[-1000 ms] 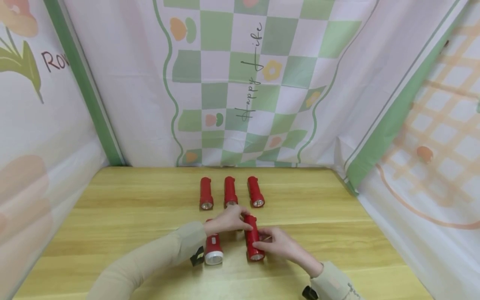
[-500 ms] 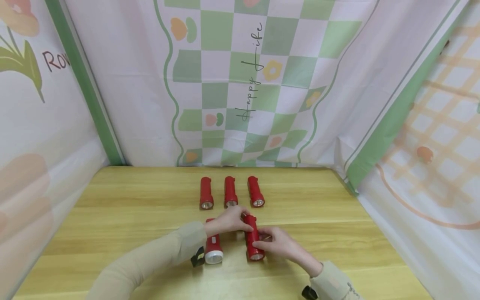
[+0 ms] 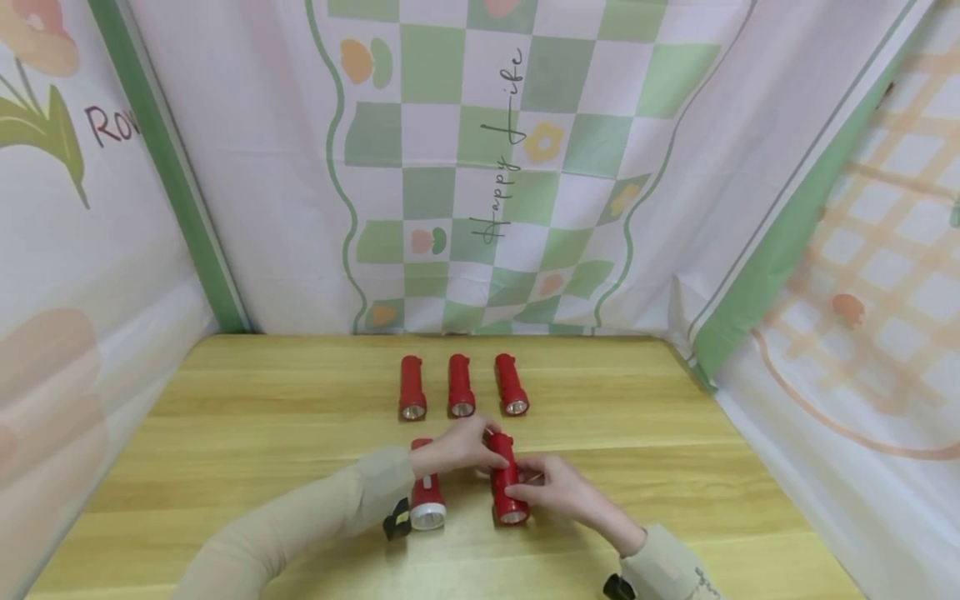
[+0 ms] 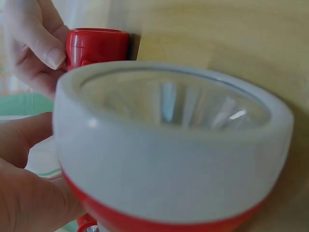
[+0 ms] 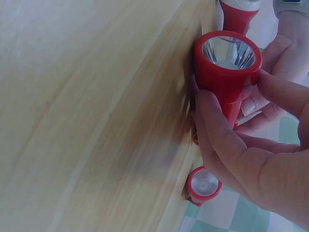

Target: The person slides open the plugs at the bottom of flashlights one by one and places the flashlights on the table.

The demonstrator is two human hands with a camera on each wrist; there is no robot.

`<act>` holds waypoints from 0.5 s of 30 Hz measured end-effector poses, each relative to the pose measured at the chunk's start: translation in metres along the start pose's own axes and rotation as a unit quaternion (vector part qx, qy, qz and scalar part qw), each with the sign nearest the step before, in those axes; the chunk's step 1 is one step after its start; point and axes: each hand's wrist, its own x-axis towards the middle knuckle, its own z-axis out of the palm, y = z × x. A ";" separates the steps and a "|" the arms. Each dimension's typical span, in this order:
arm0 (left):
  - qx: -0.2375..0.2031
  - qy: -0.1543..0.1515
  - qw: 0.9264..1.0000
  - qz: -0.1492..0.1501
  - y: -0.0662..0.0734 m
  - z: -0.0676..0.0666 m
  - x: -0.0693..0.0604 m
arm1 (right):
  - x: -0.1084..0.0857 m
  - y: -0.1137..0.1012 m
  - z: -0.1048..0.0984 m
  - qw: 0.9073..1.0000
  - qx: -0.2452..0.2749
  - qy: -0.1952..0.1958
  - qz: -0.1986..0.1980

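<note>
Both hands are at one red flashlight (image 3: pixel 502 467) lying on the table, its lens end toward the person. My left hand (image 3: pixel 463 446) pinches its tail end between thumb and fingers. Around the body near the head, my right hand (image 3: pixel 553 485) has its thumb on one side and fingers on the other, as the right wrist view also shows. Under the left wrist lies a red flashlight with a white head (image 3: pixel 428 512); its middle is partly hidden by that wrist. In the left wrist view this white head (image 4: pixel 169 164) fills the foreground.
Three all-red flashlights lie in a row farther back: a left one (image 3: pixel 412 387), a middle one (image 3: pixel 461 385) and a right one (image 3: pixel 512 385). Patterned cloth (image 3: pixel 487 167) hangs behind the wooden table (image 3: pixel 637 400) and along both sides.
</note>
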 end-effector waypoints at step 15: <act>-0.031 0.017 0.999 0.015 0.001 0.000 -0.001 | 0.001 -0.004 -0.001 0.999 -0.006 0.034 0.008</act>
